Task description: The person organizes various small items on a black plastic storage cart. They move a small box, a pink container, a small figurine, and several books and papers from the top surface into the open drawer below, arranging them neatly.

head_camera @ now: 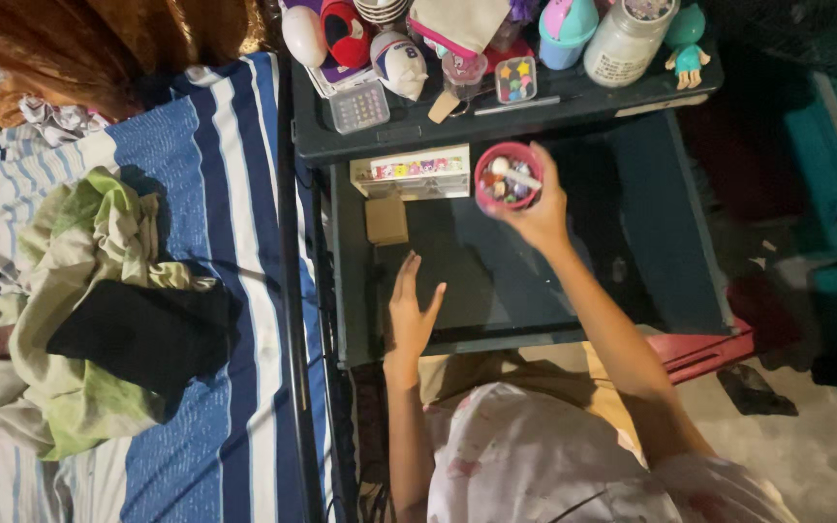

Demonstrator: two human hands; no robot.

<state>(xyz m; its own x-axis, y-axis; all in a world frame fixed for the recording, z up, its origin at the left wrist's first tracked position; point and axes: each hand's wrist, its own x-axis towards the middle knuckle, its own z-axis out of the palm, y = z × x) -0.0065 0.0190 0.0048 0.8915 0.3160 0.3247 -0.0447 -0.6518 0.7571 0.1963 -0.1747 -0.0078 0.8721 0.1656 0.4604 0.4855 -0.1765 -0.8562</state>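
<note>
Right hand (541, 215) grip holds pink cup (508, 176); left hand (411, 312) open.

Just one camera here, strapped to the person's head, and it looked almost straight down. It sat well above the dark desk (632, 223), so the person's own lap and both forearms filled the bottom middle of the frame. The top edge caught the cluttered shelf (535, 107) at the back of the desk, so the view faced forward and down toward it. Off to the left it took in a good stretch of the striped bed (234, 194), and on the right a bit of floor (806, 455). No second view, so nothing overlapped with anything else.
</note>
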